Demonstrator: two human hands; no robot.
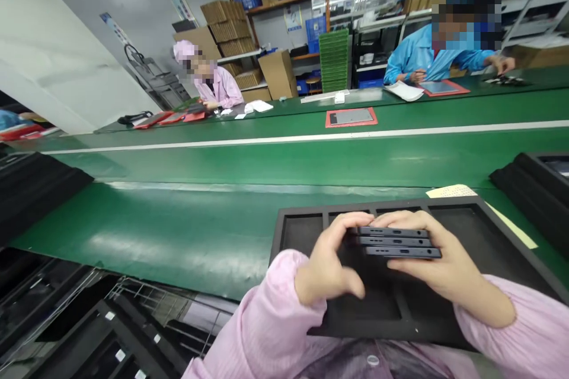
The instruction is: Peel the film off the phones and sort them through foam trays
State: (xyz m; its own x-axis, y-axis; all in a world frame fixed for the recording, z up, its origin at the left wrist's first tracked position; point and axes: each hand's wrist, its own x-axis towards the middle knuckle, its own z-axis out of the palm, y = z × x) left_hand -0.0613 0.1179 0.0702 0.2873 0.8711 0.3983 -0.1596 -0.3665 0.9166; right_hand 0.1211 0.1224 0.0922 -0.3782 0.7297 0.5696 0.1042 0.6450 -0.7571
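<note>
A stack of three dark smartphones [399, 242] lies flat in my right hand [444, 251], its fingers over the top and its thumb underneath. Their bottom edges, with charging ports and speaker holes, face me. At the stack's left end is my left hand [331, 260], with its fingers reaching along the far side and its thumb spread well away from the phones. Whether those fingertips touch the stack is hard to see. Both hands are above a black compartmented foam tray [296, 234], whose visible compartments hold nothing.
A green conveyor belt [249, 163] runs across, carrying a device on a red mat [351, 117]. Black trays [528, 186] stand at right, others [40, 189] at left. A yellow sheet [511, 222] lies under my tray. Co-workers in pink [217, 86] and blue [422, 53] sit opposite.
</note>
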